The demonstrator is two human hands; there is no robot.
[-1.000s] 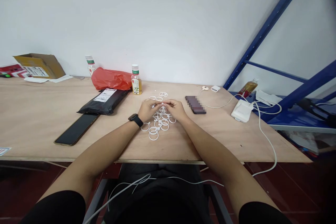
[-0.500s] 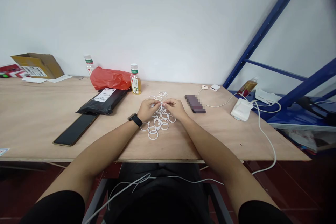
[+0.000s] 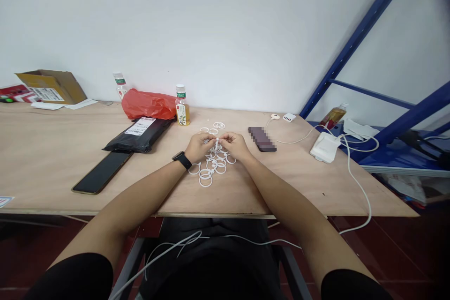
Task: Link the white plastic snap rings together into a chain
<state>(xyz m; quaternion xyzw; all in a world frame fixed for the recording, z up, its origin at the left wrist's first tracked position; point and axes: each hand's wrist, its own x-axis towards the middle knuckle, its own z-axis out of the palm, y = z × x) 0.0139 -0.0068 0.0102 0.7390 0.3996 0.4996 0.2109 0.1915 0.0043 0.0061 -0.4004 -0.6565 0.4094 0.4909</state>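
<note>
Several white plastic rings (image 3: 211, 167) lie in a loose heap on the wooden table (image 3: 52, 159), straight ahead of me. My left hand (image 3: 198, 146), with a black watch on the wrist, and my right hand (image 3: 235, 144) meet above the heap. Both pinch a white ring (image 3: 216, 143) between their fingertips, left hand on its left side, right hand on its right. A few more rings (image 3: 213, 128) lie separately just beyond my hands.
A black phone (image 3: 101, 172) and a black parcel (image 3: 140, 133) lie to the left, with a red bag (image 3: 147, 104) and two bottles behind. A dark phone (image 3: 262, 138), white charger (image 3: 324, 147) and cables sit right. A blue rack (image 3: 386, 98) stands at the far right.
My hands stay pinched together over the heap with only small finger shifts. The view has drifted slightly.
</note>
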